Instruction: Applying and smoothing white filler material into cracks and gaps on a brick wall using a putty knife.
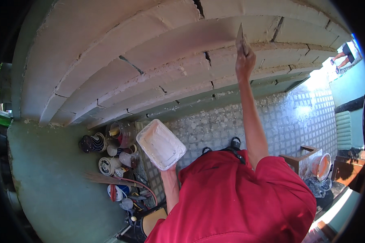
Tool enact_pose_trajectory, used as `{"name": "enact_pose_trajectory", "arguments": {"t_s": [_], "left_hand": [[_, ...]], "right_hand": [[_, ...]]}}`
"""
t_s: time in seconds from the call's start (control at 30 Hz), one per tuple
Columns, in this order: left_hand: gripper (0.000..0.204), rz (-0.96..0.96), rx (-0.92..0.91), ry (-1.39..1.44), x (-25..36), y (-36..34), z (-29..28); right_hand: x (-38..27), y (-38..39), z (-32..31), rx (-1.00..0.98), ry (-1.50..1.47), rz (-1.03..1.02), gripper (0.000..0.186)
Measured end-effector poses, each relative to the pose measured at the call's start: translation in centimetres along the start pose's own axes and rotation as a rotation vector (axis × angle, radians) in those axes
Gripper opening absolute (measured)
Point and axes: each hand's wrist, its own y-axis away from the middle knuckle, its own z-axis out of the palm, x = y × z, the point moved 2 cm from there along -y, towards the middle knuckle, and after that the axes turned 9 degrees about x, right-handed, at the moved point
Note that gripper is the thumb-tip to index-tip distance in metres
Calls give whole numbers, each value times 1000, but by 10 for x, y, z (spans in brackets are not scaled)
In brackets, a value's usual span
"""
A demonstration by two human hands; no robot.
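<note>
My right hand (245, 65) is stretched up to the block wall (182, 32), gripping a putty knife (241, 39). The blade points upward, close to the wall; whether it touches cannot be seen. Pale blocks make up the wall, with dark gaps at the upright joints and rough plaster along the rows. Lower down, a white plastic tub (175, 158) smeared with pale plaster rests tilted on my left hand (169, 168). Most of that hand's fingers are hidden beneath the tub.
Buckets (109, 165), a broom (105, 178) and tools crowd the left side by a green wall (61, 174). To the right stand a wooden stool (300, 158) and a bucket with an orange inside (324, 167). Plaster spots mark the tiled floor (207, 125). Another person's legs (343, 60) show far right.
</note>
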Motion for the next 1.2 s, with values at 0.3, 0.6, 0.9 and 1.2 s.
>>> {"name": "enact_pose_trajectory", "arguments": {"t_s": [0.3, 0.6, 0.9, 1.2], "left_hand": [[56, 33, 58, 11, 0, 3, -5], [58, 14, 39, -15, 6, -4, -4], [56, 60, 51, -50, 10, 17, -3], [56, 60, 15, -51, 30, 17, -5]], "right_hand": [[-31, 58, 66, -92, 212, -126, 39], [-55, 120, 103, -345, 56, -357, 67], [-14, 66, 77, 131, 28, -201, 50], [-12, 115, 101, -92, -133, -424, 39]]}}
